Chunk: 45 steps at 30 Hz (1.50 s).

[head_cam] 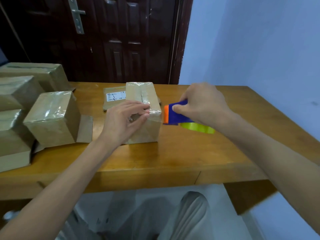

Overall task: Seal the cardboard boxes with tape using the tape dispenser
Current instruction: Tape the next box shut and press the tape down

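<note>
1. Head view: I see the cardboard box (145, 108) near the middle of the wooden table (190, 153). Its long axis runs away from me toward the dark door (121, 37), with clear tape along the top seam and over the near edge.
2. My left hand (123, 118) lies on the near top of that box, fingers fairly straight and pointing right, fingertips pressing the tape at the near right corner.
3. My right hand (202, 104) grips the tape dispenser (176, 113) just right of the box, fingers curled over its blue body and thumb on the near side.
4. The dispenser's long axis lies roughly left to right. Its orange end points left at the box's right edge, very close to it; I cannot tell whether they touch. The yellow-green roll (197, 128) sits beneath it, toward the right.
5. A taped box (53, 116) stands to the left, with a stack of more boxes (15, 108) along the table's left edge.
6. A flat labelled package (114, 97) lies behind the central box, on its left side.
</note>
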### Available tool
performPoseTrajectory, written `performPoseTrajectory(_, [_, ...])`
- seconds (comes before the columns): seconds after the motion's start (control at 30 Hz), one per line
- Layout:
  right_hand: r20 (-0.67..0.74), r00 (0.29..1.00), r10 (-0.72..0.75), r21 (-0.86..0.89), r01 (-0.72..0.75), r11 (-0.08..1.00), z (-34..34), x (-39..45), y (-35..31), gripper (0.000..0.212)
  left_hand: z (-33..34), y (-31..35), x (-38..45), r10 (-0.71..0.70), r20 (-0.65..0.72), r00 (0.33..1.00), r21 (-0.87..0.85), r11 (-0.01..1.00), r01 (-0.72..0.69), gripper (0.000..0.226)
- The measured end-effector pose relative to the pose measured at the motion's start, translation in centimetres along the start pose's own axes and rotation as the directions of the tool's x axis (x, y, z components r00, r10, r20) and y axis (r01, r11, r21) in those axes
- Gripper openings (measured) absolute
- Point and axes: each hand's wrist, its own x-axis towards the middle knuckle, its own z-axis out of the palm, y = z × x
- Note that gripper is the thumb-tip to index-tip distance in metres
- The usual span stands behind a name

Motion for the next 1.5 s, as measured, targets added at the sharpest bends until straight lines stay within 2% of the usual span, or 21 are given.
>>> performPoseTrajectory(0.07, [0.009,0.999,-0.035,-0.098,0.035,0.995,2.2,-0.2,-0.5,0.035,-0.1,0.3,-0.1,-0.005,0.007,1.0,-0.004,1.0,0.005,0.024])
performPoseTrajectory(0.23, [-0.195,0.966,-0.168,-0.26,0.114,0.959,6.9,0.1,1.6,0.038,-0.2,-0.1,0.3,-0.003,0.034,0.999,0.005,1.0,0.003,0.018])
performPoseTrajectory(0.37, [-0.207,0.959,-0.193,-0.318,0.121,0.94,10.6,-0.8,5.0,0.042,-0.6,-0.1,0.4,0.0,0.058,0.998,-0.022,1.0,0.001,0.025])
performPoseTrajectory(0.43, [-0.228,0.962,-0.149,-0.262,0.087,0.961,12.2,-1.4,6.0,0.042,-0.8,-0.3,0.4,0.015,0.067,0.998,-0.017,1.0,-0.014,0.027])
performPoseTrajectory(0.57, [-0.36,0.933,0.007,-0.238,-0.099,0.966,12.3,-2.0,5.4,0.046,-1.0,-0.6,0.9,0.012,0.093,0.996,-0.012,1.0,-0.011,0.025])
performPoseTrajectory(0.6, [-0.41,0.911,0.03,-0.161,-0.105,0.981,11.8,-2.4,4.3,0.048,-0.9,-0.7,0.8,0.015,0.09,0.996,-0.01,1.0,-0.014,0.025])
performPoseTrajectory(0.67, [-0.438,0.89,0.124,0.22,-0.027,0.975,10.3,-3.8,0.5,0.051,-0.6,-0.7,0.6,0.011,0.069,0.998,-0.015,1.0,-0.01,0.026])
performPoseTrajectory(0.7, [-0.379,0.911,0.165,0.423,0.012,0.906,10.2,-4.5,-1.9,0.053,-0.3,-0.7,0.5,0.009,0.053,0.999,-0.021,1.0,-0.007,0.027])
performPoseTrajectory(0.73, [-0.292,0.941,0.174,0.552,0.017,0.834,10.5,-5.1,-4.1,0.055,-0.1,-0.8,0.4,0.004,0.04,0.999,-0.025,1.0,-0.003,0.028])
performPoseTrajectory(0.77, [-0.232,0.957,0.176,0.61,0.003,0.792,11.1,-5.5,-5.9,0.057,0.2,-0.8,0.3,-0.002,0.027,1.0,-0.022,1.0,0.002,0.029])
performPoseTrajectory(0.83, [-0.207,0.952,0.224,0.699,-0.016,0.714,12.9,-5.6,-7.8,0.058,0.5,-0.9,0.3,-0.006,0.011,1.0,-0.001,1.0,0.006,0.031])
performPoseTrajectory(0.9, [-0.184,0.927,0.327,0.83,-0.032,0.557,13.7,-5.1,-8.5,0.055,0.6,-0.9,0.3,0.001,0.0,1.0,0.006,1.0,-0.001,0.03])
performPoseTrajectory(1.0, [-0.088,0.921,0.379,0.945,-0.043,0.323,13.8,-5.1,-9.6,0.052,0.8,-0.9,0.4,0.001,-0.021,1.0,0.002,1.0,-0.001,0.023])
performPoseTrajectory(1.13, [-0.019,0.925,0.378,0.98,-0.057,0.188,14.7,-4.9,-9.9,0.049,0.9,-0.8,0.2,-0.008,-0.027,1.0,-0.011,1.0,0.008,0.028])
performPoseTrajectory(1.23, [-0.005,0.937,0.35,0.975,-0.074,0.211,15.3,-4.9,-7.8,0.051,-0.3,-1.0,0.7,0.021,0.081,0.996,-0.063,0.998,-0.016,0.035])
performPoseTrajectory(1.3, [-0.007,0.957,0.29,0.954,-0.08,0.288,14.6,-4.4,-6.1,0.053,-1.3,-1.6,1.7,0.035,0.197,0.98,-0.081,0.997,-0.019,0.038])
performPoseTrajectory(1.37, [-0.075,0.971,0.229,0.92,-0.022,0.392,13.3,-3.7,-4.7,0.049,-2.2,-2.2,2.5,0.054,0.294,0.954,-0.108,0.994,-0.023,0.038])
performPoseTrajectory(1.43, [-0.156,0.984,0.092,0.833,0.08,0.548,12.3,-2.7,-3.5,0.045,-2.9,-2.7,3.2,0.057,0.351,0.935,-0.156,0.988,-0.002,0.035])
performPoseTrajectory(1.5, [-0.154,0.987,-0.053,0.738,0.15,0.658,11.9,-1.7,-2.3,0.043,-4.0,-3.2,4.0,0.017,0.413,0.91,-0.18,0.982,0.063,0.031])
